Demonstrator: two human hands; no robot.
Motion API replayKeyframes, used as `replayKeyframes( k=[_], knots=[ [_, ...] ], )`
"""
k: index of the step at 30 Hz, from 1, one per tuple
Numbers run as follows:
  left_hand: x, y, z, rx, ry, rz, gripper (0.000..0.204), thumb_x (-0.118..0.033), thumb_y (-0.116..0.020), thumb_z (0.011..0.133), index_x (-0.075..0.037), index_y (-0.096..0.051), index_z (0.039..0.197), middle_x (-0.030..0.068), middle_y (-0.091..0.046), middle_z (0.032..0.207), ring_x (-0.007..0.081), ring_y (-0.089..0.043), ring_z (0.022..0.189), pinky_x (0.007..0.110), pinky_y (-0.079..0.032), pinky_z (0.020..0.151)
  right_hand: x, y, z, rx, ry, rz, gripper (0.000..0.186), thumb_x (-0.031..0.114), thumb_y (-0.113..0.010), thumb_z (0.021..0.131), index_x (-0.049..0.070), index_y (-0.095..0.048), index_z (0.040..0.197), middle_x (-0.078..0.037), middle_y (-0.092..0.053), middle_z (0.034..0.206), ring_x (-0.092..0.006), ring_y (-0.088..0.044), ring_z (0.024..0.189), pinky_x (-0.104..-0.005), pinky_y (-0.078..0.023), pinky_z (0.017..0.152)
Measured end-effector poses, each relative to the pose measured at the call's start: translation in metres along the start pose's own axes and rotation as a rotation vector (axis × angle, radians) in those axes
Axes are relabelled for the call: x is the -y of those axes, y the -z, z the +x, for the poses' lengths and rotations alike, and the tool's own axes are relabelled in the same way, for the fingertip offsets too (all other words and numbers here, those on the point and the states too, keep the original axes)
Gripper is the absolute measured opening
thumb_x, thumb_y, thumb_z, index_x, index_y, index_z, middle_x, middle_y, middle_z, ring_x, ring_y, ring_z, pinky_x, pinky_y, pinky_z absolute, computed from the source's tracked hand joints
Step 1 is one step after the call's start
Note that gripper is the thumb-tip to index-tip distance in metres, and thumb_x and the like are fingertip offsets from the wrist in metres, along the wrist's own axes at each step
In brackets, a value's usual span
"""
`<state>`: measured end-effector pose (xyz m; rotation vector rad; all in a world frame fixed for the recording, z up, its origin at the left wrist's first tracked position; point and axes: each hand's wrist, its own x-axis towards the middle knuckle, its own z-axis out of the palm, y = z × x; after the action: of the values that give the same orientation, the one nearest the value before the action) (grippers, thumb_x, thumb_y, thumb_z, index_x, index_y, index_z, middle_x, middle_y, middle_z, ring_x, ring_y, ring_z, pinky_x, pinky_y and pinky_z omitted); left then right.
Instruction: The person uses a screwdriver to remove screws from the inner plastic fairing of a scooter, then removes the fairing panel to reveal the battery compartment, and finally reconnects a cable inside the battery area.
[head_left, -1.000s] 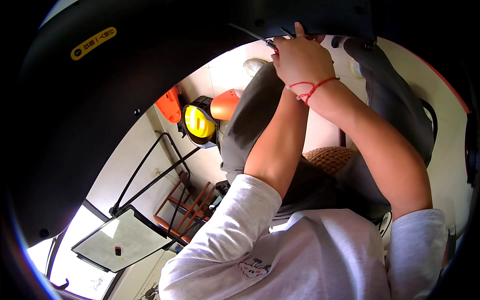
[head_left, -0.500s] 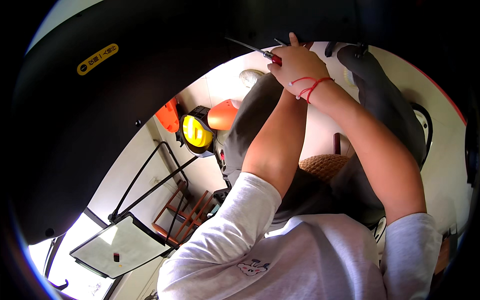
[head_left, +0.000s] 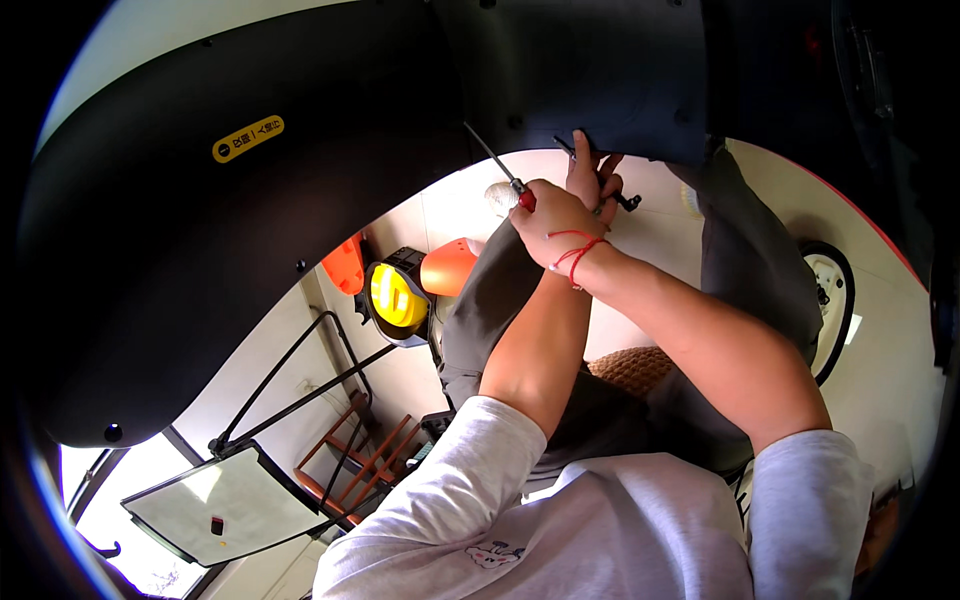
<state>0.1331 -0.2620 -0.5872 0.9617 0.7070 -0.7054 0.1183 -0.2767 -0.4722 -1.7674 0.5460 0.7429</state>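
An indoor room, either a home or a small workshop; the view does not settle which. Pale floor tiles (head_left: 625, 315) and a bright window (head_left: 140, 510) suggest living or office space, as do a whiteboard (head_left: 245, 500) on a black tubular stand, a red-brown wooden rack (head_left: 325, 495) and a woven seat (head_left: 632, 368). Repair work shows in the red-handled screwdriver (head_left: 526, 200) and the large black molded panel (head_left: 190, 280) with bolt holes and a yellow label (head_left: 248, 139). Orange plastic parts (head_left: 450, 265) lie near a black container (head_left: 413, 333).
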Motion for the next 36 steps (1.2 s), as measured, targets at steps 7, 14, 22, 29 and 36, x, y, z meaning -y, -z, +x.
replayKeyframes(
  k=[7, 14, 22, 29, 36],
  knots=[
    [0.000, 0.007, 0.006, -0.028, -0.032, 0.019, 0.049, -0.052, -0.052, 0.093, -0.007, -0.050, 0.112, 0.0078, -0.062, 0.105, 0.0135, -0.059, 0.083, 0.021, -0.023, 0.038, 0.020, 0.029, -0.001, 0.038, 0.175, -0.445, 0.028, 0.026, -0.051, 0.088, 0.001, -0.061, 0.096, -0.020, -0.067, 0.089, -0.0403, -0.058, 0.105, -0.0552, -0.035, 0.100],
    [0.008, 0.008, 0.025, -0.045, -0.081, 0.008, 0.048, -0.052, -0.053, 0.092, -0.009, -0.047, 0.113, 0.0084, -0.061, 0.101, 0.0138, -0.061, 0.079, 0.021, -0.022, 0.038, 0.024, 0.043, -0.022, -0.281, 0.392, -0.846, 0.025, 0.020, -0.052, 0.085, -0.002, -0.060, 0.095, -0.025, -0.067, 0.096, -0.0390, -0.066, 0.084, -0.0450, -0.051, 0.084],
    [0.020, 0.008, 0.039, -0.093, -0.141, -0.048, 0.048, -0.049, -0.058, 0.090, -0.009, -0.046, 0.113, 0.0072, -0.059, 0.094, 0.0193, -0.063, 0.096, 0.021, -0.024, 0.038, -0.029, 0.149, -0.019, -0.609, 0.148, -0.241, 0.027, 0.019, -0.056, 0.083, -0.002, -0.052, 0.099, -0.027, -0.063, 0.084, -0.0434, -0.062, 0.084, -0.0478, -0.050, 0.077],
    [0.015, -0.001, 0.030, -0.118, -0.136, -0.079, 0.042, -0.047, -0.062, 0.088, -0.011, -0.048, 0.107, 0.0041, -0.058, 0.090, 0.0157, -0.062, 0.093, 0.020, -0.025, 0.039, -0.075, 0.189, 0.057, -0.714, 0.096, -0.322, 0.033, 0.030, -0.066, 0.080, -0.002, -0.059, 0.087, -0.019, -0.065, 0.085, -0.0339, -0.064, 0.085, -0.0419, -0.049, 0.077],
    [0.018, -0.007, 0.027, -0.071, -0.156, -0.049, 0.037, -0.040, -0.066, 0.087, -0.013, -0.049, 0.105, 0.0023, -0.059, 0.088, 0.0143, -0.063, 0.088, 0.020, -0.025, 0.039, -0.088, 0.189, 0.077, -0.706, 0.088, -0.005, 0.035, 0.031, -0.074, 0.077, 0.004, -0.052, 0.077, -0.010, -0.056, 0.067, -0.0223, -0.054, 0.062, -0.0343, -0.045, 0.064]
  ],
)
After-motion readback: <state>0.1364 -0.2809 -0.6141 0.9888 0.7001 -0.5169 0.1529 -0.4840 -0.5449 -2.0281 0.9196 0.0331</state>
